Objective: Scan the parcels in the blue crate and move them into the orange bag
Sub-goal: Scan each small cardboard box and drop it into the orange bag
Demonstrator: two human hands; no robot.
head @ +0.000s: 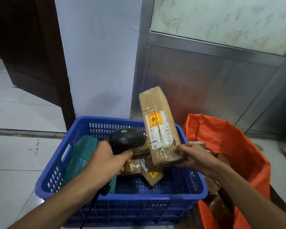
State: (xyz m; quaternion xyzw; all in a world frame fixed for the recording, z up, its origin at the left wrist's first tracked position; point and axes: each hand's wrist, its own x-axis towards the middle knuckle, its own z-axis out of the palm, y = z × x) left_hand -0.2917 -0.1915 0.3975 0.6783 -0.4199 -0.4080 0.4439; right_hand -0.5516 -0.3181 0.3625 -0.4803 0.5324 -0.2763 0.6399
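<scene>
Cardboard parcel (160,128) in right hand (192,157), scanner (126,139) in left hand (106,161)

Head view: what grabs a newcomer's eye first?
The tall cardboard parcel, held upright by its lower end in the right hand over the blue crate, label facing the camera. Next, the black scanner with a green dot on top, gripped in the left hand and aimed at that parcel. To the right, the bright orange bag stands open against the crate, with boxes already inside.
</scene>
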